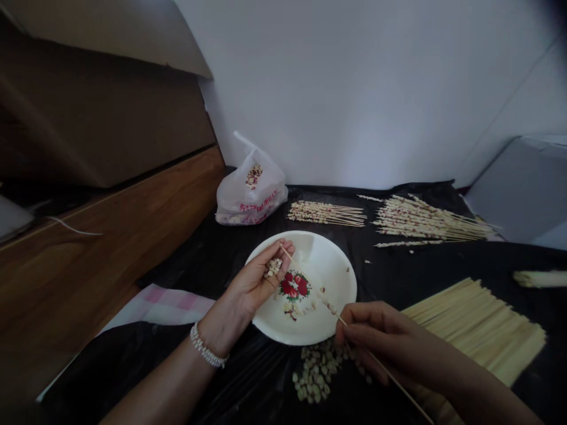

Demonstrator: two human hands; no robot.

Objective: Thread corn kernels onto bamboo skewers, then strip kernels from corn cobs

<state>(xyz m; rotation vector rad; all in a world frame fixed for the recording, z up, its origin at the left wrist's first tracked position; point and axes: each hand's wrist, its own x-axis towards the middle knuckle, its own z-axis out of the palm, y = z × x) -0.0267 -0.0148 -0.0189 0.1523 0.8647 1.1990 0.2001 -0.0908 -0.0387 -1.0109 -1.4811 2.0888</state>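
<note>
My left hand is over the left side of a white bowl, palm up, cupping a small heap of pale, reddish-flecked kernels. A thin stick end shows at its thumb and fingertips, in line with the bamboo skewer in my right hand. My right hand pinches that skewer at the bowl's near right rim. A few kernels are threaded on it beyond the fingers; its stretch across the bowl is faint. Loose kernels lie on black plastic below the bowl, partly under my right hand.
Behind the bowl lie two bundles of filled skewers. A white plastic bag stands at the back left. Bare skewers are spread at the right. A wooden board and a cardboard box border the left.
</note>
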